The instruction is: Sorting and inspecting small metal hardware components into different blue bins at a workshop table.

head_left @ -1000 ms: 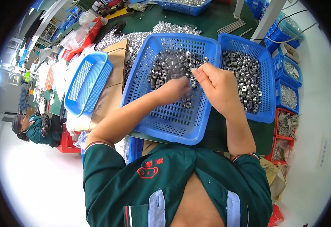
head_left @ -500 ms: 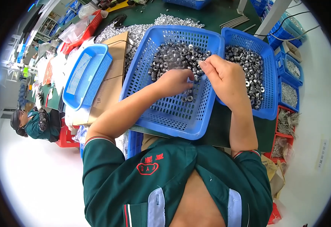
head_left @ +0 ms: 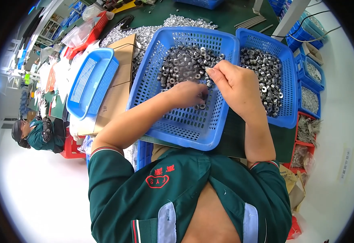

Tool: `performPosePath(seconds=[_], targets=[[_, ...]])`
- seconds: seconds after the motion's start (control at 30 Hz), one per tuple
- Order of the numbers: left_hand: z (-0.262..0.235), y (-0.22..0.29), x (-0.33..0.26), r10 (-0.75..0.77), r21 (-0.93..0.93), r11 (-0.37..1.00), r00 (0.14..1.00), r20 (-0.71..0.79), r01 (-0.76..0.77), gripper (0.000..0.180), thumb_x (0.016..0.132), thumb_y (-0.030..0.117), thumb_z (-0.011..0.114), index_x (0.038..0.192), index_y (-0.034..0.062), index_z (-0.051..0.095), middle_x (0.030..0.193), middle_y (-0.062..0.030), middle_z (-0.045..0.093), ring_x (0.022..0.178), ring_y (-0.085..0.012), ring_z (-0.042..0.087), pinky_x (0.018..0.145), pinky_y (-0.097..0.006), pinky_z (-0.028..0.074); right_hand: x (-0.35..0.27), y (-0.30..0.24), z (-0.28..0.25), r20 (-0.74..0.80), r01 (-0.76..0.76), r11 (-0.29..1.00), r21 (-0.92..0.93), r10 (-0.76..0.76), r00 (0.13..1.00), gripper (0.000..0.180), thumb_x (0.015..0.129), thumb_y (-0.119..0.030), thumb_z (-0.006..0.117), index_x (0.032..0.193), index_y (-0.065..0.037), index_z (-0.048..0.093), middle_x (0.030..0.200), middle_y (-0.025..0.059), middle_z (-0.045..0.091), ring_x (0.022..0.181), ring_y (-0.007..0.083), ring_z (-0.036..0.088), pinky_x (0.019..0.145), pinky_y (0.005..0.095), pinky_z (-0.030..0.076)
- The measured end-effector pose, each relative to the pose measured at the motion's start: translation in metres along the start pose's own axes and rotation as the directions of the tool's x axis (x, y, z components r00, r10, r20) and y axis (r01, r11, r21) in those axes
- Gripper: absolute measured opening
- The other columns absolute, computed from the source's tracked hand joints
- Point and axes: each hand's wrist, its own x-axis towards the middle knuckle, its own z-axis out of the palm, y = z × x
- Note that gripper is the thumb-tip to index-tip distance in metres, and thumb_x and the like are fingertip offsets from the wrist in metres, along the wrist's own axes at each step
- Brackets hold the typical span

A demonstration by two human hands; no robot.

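A large blue perforated basket sits in front of me, with a heap of small silver metal rings toward its far side. Over its middle is my left hand, its fingers curled and slightly blurred; what they hold is hidden. My right hand is above the basket's right side, thumb and forefinger pinched on something small and pale that I cannot make out. Several rings lie just below that pinch, close to the left fingers. A few loose rings rest on the basket floor beneath my left hand.
A second blue basket of similar rings stands at the right. At left, a small blue basket rests on cardboard. Shiny small parts are heaped behind, near thin rods. A seated person is far left.
My left hand has moved slightly down toward me. My right hand has shifted a little left and down, still pinched. The baskets stay almost where they were.
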Motion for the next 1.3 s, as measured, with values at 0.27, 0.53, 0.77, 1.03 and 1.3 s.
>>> performPosePath(seconds=[0.27,0.53,0.77,1.03,1.3], targets=[[-0.002,-0.014,0.009,-0.028,-0.174,0.985,0.998,-0.058,0.017,0.023,0.081,0.022,0.065,0.098,0.0061,0.062,0.09,-0.0139,0.068,0.087,-0.0332,0.065,0.079,-0.041,0.05,0.004,0.001,0.0,0.011,0.012,1.0,-0.014,-0.012,1.0,0.031,0.09,-0.028,0.061,0.069,-0.006,0.053,0.056,0.0126,0.055,0.052,0.0328,0.056,0.048,0.0414,0.042],[-0.049,-0.003,-0.014,-0.037,-0.991,0.034,0.99,-0.133,-0.132,0.02,0.098,0.024,0.052,0.106,0.0057,0.052,0.074,-0.0039,0.056,0.055,-0.009,0.045,0.051,-0.02,0.033,0.0,0.001,0.0,0.028,-0.041,0.999,-0.031,0.042,0.999,0.028,0.089,-0.028,0.061,0.073,-0.006,0.056,0.061,0.0144,0.059,0.056,0.0348,0.06,0.05,0.0434,0.044],[-0.047,-0.001,-0.017,-0.204,-0.954,0.27,0.961,-0.186,-0.127,0.014,0.099,0.019,0.048,0.1,0.0067,0.054,0.069,0.0019,0.05,0.056,-0.0052,0.041,0.048,-0.018,0.03,0.001,0.005,0.002,-0.003,-0.066,0.993,-0.101,0.066,0.998,0.027,0.09,-0.028,0.06,0.074,-0.007,0.057,0.061,0.013,0.059,0.056,0.0343,0.06,0.051,0.043,0.044],[-0.024,-0.006,-0.006,0.092,-0.272,0.95,0.972,-0.217,-0.15,0.016,0.087,0.016,0.064,0.097,0.0044,0.066,0.077,-0.0094,0.065,0.071,-0.0154,0.06,0.068,-0.031,0.048,0.004,0.007,-0.003,-0.059,-0.032,0.998,-0.056,0.028,0.998,0.024,0.089,-0.026,0.062,0.077,-0.006,0.061,0.061,0.0121,0.06,0.055,0.0324,0.059,0.049,0.0403,0.043],[-0.01,-0.006,-0.01,0.116,-0.061,0.992,0.992,0.05,-0.113,0.028,0.079,0.015,0.068,0.106,0.008,0.063,0.081,-0.0136,0.065,0.077,-0.0295,0.064,0.072,-0.04,0.05,0.001,0.003,0.001,-0.03,0.012,0.997,-0.071,-0.014,0.999,0.027,0.089,-0.028,0.062,0.074,-0.006,0.058,0.059,0.0118,0.058,0.054,0.0324,0.058,0.048,0.0408,0.043]])
